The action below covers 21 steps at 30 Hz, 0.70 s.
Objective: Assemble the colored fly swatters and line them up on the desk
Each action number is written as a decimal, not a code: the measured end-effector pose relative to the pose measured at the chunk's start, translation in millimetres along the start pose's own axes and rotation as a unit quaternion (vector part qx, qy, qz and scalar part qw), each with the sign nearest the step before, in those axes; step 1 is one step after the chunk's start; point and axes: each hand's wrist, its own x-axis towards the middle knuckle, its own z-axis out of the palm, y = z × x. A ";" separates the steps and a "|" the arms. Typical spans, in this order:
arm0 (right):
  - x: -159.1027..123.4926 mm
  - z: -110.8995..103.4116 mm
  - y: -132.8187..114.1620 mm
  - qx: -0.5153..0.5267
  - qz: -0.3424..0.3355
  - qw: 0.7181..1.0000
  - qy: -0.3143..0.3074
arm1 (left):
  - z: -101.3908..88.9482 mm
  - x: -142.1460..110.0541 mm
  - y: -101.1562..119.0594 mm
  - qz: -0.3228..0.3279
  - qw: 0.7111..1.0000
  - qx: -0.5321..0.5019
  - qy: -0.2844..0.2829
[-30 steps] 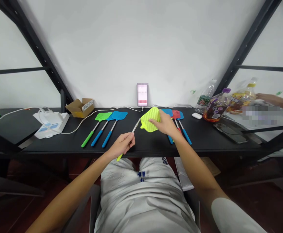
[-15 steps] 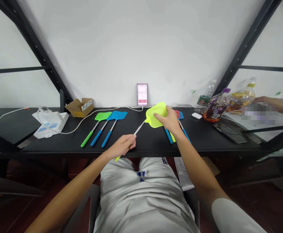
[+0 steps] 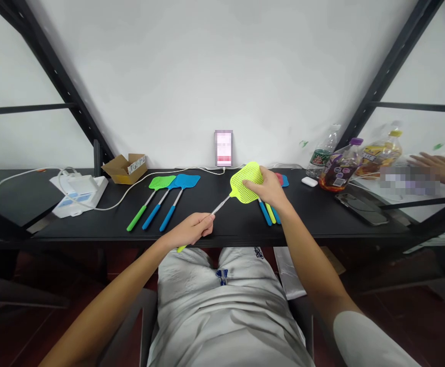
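A yellow-green fly swatter (image 3: 240,184) is tilted above the front middle of the black table. My left hand (image 3: 193,229) is closed around its handle, the metal shaft rising from the fist. My right hand (image 3: 270,188) grips the perforated head by its right edge, thumb across the face. Under and behind that hand lie more swatters with blue handles (image 3: 265,214) and a yellow handle (image 3: 271,214); their heads are mostly hidden. To the left, a green swatter (image 3: 136,217) and two blue swatters (image 3: 167,218) lie side by side, heads toward the wall.
A phone (image 3: 224,148) leans on the wall on its cable. At left are an open cardboard box (image 3: 126,171) and a white power strip (image 3: 80,196). Drink bottles (image 3: 339,168), a white case (image 3: 309,182) and a dark phone (image 3: 362,209) are at right, near another person's hand (image 3: 438,167).
The held swatter has shifted slightly, its handle end moving a little left. Both my hands keep their hold. At far right, the other person's hand has spread and moved.
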 end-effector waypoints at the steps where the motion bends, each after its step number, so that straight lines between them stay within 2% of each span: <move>1: 0.2 -1.8 0.8 -0.001 -0.004 1.000 -0.009 | -1.0 -0.6 1.5 -0.003 1.000 0.006 -0.006; 5: 0.2 -5.4 3.5 -0.002 -0.025 0.999 -0.027 | -2.4 -1.8 3.7 -0.018 0.999 0.017 -0.025; 13: -0.5 -2.8 4.6 -0.014 -0.069 0.997 -0.011 | -0.6 -1.2 1.1 -0.016 0.999 0.031 -0.031; 21: -3.2 2.1 4.3 -0.033 -0.100 0.993 -0.047 | -2.7 -0.4 3.5 -0.022 0.998 0.021 -0.046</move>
